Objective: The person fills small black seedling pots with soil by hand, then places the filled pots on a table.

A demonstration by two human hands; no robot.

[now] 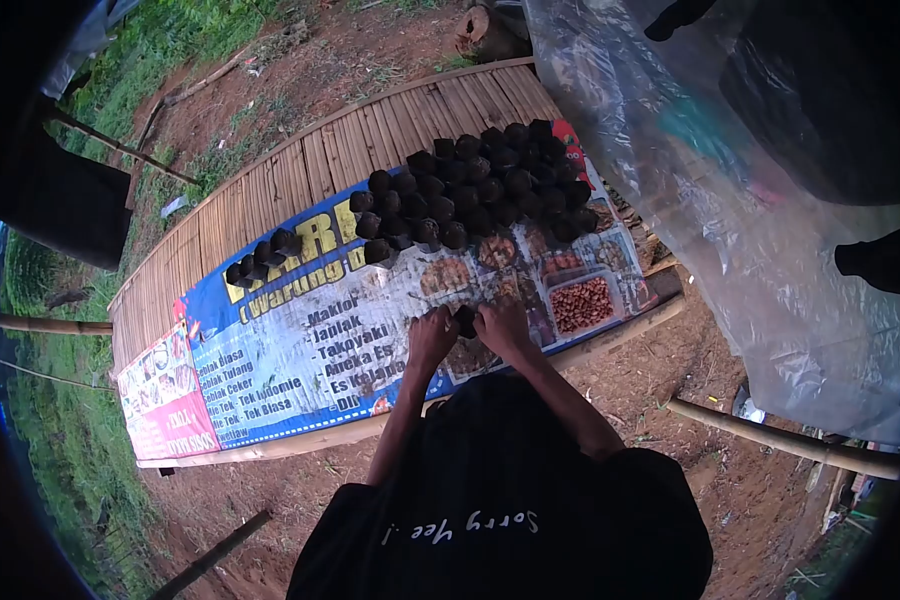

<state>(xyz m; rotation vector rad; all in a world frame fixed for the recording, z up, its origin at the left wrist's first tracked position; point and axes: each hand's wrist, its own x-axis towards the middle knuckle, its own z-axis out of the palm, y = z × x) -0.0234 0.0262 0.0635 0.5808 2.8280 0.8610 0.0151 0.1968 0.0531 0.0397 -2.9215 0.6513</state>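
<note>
Both of my hands meet at the near edge of a bamboo-slat table (300,165) covered by a printed banner (300,350). My left hand (430,338) and my right hand (505,326) close from either side on one small black bag (465,320) that stands on the banner. Beyond them, several filled black bags (480,185) stand packed in rows at the far right of the banner. A smaller group of black bags (265,255) stands further left.
A large clear plastic sheet (730,230) hangs at the right, close to the table's end. Bamboo poles (780,440) lie on the bare dirt ground (670,370) around me. Grass (160,40) grows beyond the table.
</note>
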